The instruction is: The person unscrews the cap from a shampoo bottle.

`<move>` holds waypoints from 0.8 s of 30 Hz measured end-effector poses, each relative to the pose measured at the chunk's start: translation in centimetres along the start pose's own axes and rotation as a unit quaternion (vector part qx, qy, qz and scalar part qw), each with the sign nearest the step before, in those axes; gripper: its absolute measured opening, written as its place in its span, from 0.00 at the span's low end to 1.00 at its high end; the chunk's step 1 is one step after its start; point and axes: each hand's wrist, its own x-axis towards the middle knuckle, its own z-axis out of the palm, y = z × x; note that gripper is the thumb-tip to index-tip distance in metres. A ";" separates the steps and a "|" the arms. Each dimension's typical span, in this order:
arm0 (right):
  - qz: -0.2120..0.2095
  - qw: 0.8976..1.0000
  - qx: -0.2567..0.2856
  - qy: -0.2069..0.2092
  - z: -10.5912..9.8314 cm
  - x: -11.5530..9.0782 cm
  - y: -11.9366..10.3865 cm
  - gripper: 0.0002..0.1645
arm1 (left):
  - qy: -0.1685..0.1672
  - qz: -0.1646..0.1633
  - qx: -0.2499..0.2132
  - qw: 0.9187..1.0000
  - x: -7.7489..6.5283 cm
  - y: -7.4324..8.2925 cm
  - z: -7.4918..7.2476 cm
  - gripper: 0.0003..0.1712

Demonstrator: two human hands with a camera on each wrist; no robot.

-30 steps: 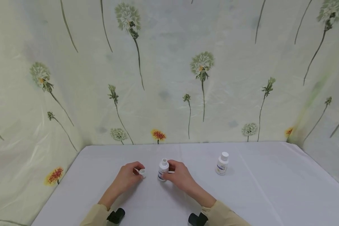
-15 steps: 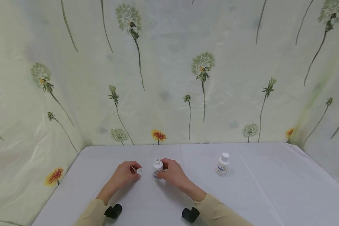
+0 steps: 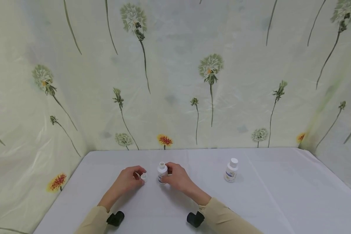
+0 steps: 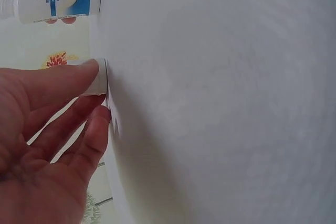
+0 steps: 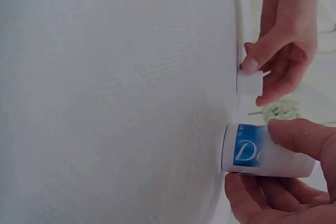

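With thumb and fingers, my left hand point(image 3: 125, 180) pinches a small white bottle cap point(image 3: 144, 177) low on the table, its hollow side up. To its right, my right hand point(image 3: 179, 180) grips a white Dove bottle point(image 3: 162, 170) with a blue label. That bottle stands upright, its neck bare and its mouth facing up. In the left wrist view the cap point(image 4: 97, 83) sits between thumb and fingers, its edge at the cloth. The right wrist view shows the Dove bottle point(image 5: 249, 150) with its base on or just at the table, a short gap from the cap point(image 5: 250, 83).
A second white bottle point(image 3: 231, 170), its cap on, stands upright to the right of my hands. White cloth covers the table point(image 3: 266, 201). A flower-printed sheet point(image 3: 175, 81) hangs behind the table and at both sides.
My right hand has moved left with the Dove bottle, which is now a little closer to the cap. My left hand with the cap has shifted slightly left. The second bottle has stayed put.
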 end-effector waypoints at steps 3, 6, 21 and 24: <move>-0.002 1.000 0.001 -0.005 -0.1 0.0 -0.1 0.25 | -0.001 0.005 0.002 1.000 0.0 0.0 0.0 0.17; -0.005 1.000 -0.002 -0.012 -0.1 -0.1 -0.2 0.26 | 0.000 0.004 0.001 1.000 -0.1 0.0 -0.1 0.18; 0.022 0.999 0.028 -0.010 -1.2 -2.1 0.2 0.33 | 0.038 -0.031 -0.011 0.999 -2.0 0.1 -0.9 0.14; 0.025 0.999 0.030 -0.006 -1.6 -2.6 0.4 0.34 | 0.042 -0.038 -0.013 0.998 -2.4 0.4 -1.1 0.13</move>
